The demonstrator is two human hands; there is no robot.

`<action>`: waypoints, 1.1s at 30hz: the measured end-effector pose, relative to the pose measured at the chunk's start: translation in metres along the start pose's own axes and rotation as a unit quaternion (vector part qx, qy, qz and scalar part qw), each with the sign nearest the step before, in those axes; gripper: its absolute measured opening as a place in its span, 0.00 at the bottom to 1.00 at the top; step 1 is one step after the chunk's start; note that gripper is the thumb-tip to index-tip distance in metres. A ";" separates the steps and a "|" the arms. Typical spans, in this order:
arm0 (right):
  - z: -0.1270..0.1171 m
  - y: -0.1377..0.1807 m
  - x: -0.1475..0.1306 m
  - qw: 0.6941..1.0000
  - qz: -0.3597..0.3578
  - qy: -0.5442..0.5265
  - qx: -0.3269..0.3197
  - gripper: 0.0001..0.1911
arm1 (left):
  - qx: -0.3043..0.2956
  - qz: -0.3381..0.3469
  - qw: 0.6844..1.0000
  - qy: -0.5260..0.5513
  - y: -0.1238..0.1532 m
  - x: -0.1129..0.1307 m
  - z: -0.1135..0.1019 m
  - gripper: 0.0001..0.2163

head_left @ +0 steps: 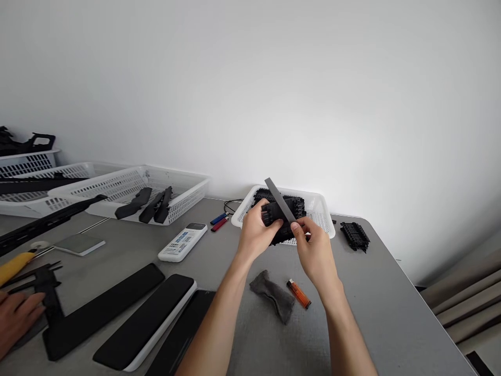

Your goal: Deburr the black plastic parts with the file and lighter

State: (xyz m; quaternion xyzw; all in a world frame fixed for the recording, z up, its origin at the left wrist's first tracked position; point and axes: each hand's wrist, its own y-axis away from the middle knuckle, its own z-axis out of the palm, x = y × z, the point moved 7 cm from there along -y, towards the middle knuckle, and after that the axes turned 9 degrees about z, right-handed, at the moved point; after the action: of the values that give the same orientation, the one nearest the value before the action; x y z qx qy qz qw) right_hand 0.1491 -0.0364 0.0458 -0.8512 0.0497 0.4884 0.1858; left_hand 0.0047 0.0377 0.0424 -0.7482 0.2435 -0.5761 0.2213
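My left hand [258,224] is closed round a black plastic part [276,210] with toothed edges, held above the front of a white basket. Between the thumb and fingers of my right hand [313,245] is a flat grey metal strip [279,198], slanting up to the left across the part. Its exact kind does not show. More black parts [261,195] lie in the white basket [323,211], partly hidden by my hands. On the table below are a crumpled grey cloth [273,297] and an orange lighter [298,294].
Another black toothed part [354,236] lies near the table's right edge. Blue [218,219] and red [219,225] lighters, a white device [183,242] and long black panels [146,321] are left. Another person's hand [19,316] touches black calipers [47,292]. White baskets [188,201] stand behind.
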 end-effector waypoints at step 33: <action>-0.001 -0.001 -0.003 1.000 -0.027 -0.007 -0.010 0.19 | 0.003 0.019 0.999 -0.036 0.000 0.013 0.000 0.06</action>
State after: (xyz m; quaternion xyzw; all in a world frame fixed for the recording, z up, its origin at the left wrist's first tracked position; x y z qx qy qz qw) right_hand 0.1485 -0.0363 0.0491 -0.8505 0.0208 0.4895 0.1911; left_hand 0.0077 0.0296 0.0523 -0.7633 0.2480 -0.5448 0.2429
